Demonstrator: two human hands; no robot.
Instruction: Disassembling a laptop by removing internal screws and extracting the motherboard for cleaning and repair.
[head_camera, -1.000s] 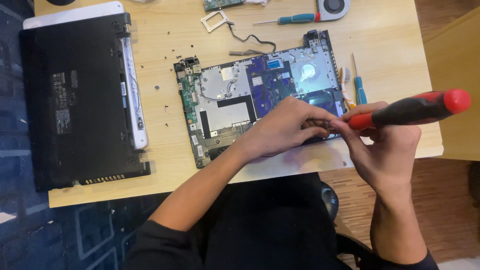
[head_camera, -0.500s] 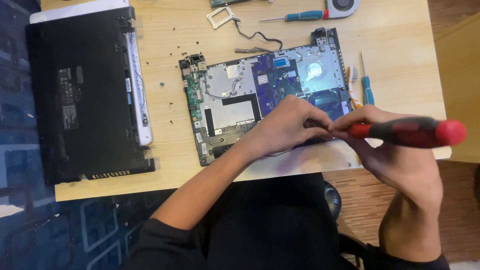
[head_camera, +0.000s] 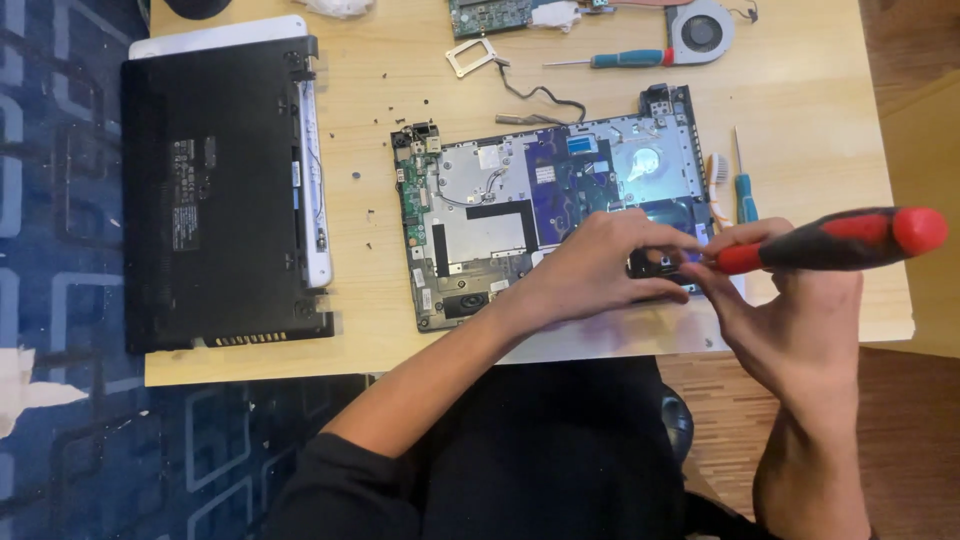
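Wooden table (head_camera: 800, 100), hands (head_camera: 600, 265) (head_camera: 790, 320), red screwdriver (head_camera: 840, 240), opened laptop (head_camera: 540, 200)

Warm, even indoor light falls on the pale wooden counter (head_camera: 820, 120), leaving only soft, short shadows just under the left hand (head_camera: 590, 270) and the right hand (head_camera: 790, 320), and no hard glare apart from a faint sheen on the silver metal plates beyond the left hand's fingers. The picture is fairly sharp around both hands, softening a little on the red-and-black screwdriver (head_camera: 840, 240) held nearest the camera. Left of the left hand, the blue carpet (head_camera: 60, 250) and the black laptop cover (head_camera: 220, 200) sit darker, with the counter's edges bowing slightly toward the frame's borders.
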